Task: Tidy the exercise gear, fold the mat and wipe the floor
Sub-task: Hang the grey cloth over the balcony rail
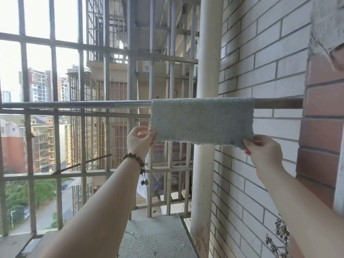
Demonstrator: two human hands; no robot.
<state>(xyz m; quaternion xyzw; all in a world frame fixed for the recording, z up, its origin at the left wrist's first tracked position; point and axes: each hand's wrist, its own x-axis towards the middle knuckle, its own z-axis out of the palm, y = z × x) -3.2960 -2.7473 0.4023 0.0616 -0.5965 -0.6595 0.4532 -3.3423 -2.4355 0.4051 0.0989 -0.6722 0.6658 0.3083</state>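
— What's nearest us?

— Two bare forearms reaching out toward the rail (74, 104), the horizontal metal pole across the balcony opening. The left one wears a bead bracelet (134, 159) at the wrist.

— And the hands?

— Both sit just below the rail, at the hanging edge of the cloth (202, 121). The left hand (138, 139) pinches the cloth's lower left corner between thumb and fingers. The right hand (264, 150) has its fingers closed on the lower right corner.

— Where is the cloth exactly?

— Draped over the rail toward its right end, near the brick wall (260, 71) where the rail meets it. It hangs flat and spread wide, its upper fold lying on the rail, its bottom edge held taut between the two hands.

— So which step is this?

— I'd judge it belongs to the wiping part: the floor cloth is either being hung to dry or about to be taken down. I can't say which from here. No mat or exercise gear is anywhere in sight.

— What would the next move call for?

— If hanging, an even tug at both corners, then letting go. If fetching it, lifting it clear over the rail.

— And beyond the rail?

— A white drainpipe (206, 53) rises behind the cloth, then the window bars (54, 71), then apartment blocks far off.
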